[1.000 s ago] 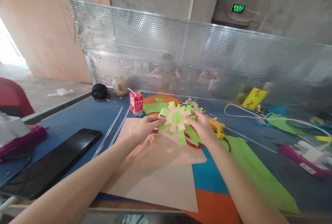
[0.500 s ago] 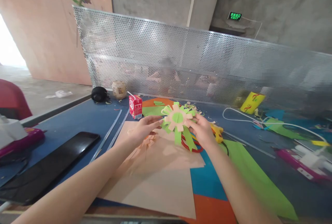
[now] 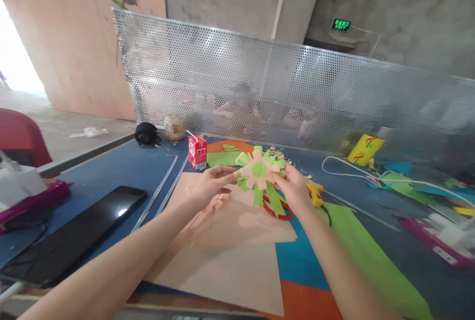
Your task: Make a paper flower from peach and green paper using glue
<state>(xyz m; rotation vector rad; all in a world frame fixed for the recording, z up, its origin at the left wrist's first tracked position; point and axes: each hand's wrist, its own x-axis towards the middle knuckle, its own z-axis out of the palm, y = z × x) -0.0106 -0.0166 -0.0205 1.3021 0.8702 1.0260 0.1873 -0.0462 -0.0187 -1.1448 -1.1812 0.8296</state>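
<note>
Between my two hands is a paper flower [image 3: 259,169], with peach petals over green strips and a green round centre. My left hand [image 3: 215,184] pinches its left edge. On the other side, my right hand [image 3: 291,182] grips the right edge, thumb at a peach petal. Two longer green strips hang from the flower's underside. Red-handled scissors [image 3: 285,213] lie just below it, partly covered by the strips. Under my hands are peach paper sheets [image 3: 230,265], with cut peach strips [image 3: 213,206] on top.
A yellow glue gun [image 3: 315,192] lies right of my right wrist, and a green sheet [image 3: 367,255] beside my forearm. A red drink carton [image 3: 197,153] stands behind my left hand. Left lies a black phone [image 3: 81,231]. A perforated metal screen [image 3: 222,77] closes off the back.
The whole view has shifted slightly, so things sit a little further right. Both hands keep their hold on the paper flower, which looks tilted about the same.
</note>
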